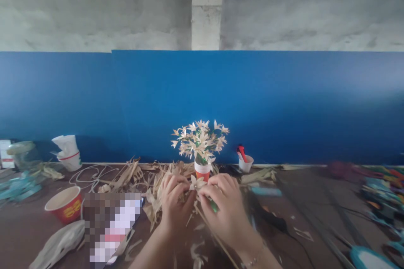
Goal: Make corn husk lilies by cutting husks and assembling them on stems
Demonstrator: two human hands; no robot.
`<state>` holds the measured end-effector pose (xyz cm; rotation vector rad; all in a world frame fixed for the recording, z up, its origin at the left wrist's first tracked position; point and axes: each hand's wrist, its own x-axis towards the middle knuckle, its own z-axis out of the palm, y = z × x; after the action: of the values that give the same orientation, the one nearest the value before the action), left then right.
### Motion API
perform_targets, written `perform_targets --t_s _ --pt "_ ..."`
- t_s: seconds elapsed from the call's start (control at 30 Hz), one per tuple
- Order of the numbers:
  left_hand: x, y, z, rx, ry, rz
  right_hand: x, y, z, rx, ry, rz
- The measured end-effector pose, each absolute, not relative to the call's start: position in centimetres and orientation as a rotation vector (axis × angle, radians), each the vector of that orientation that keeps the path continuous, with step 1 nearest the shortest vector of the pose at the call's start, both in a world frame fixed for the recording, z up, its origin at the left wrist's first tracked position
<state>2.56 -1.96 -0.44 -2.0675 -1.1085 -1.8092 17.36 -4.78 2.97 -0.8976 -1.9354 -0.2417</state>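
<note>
My left hand (173,204) and my right hand (224,207) meet over the brown table, both with fingers curled in a pinch around a small pale husk flower (197,182) on a thin stem with a green wrapped part (214,207). Just behind them stands a red and white paper cup (202,170) holding a bunch of finished pale flowers (200,138). Dried husk strips (155,185) lie heaped around the hands.
A red paper bowl (65,204) sits at the left, stacked white cups (68,151) further back, and a small white cup with a red tool (245,160) right of the bouquet. Scissors with teal handles (366,256) lie at the lower right. A blue board (252,105) backs the table.
</note>
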Motion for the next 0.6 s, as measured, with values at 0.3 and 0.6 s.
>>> perform_targets --t_s 0.3,0.6 --pt "2.74 -2.31 -0.33 -2.062 -1.121 -1.833 17.37 -4.67 2.74 -0.89 -1.962 -0.273" --pt "2.93 -2.35 -0.29 -2.052 -1.157 -1.828 17.26 -4.83 2.91 -0.892 -1.983 -0.281"
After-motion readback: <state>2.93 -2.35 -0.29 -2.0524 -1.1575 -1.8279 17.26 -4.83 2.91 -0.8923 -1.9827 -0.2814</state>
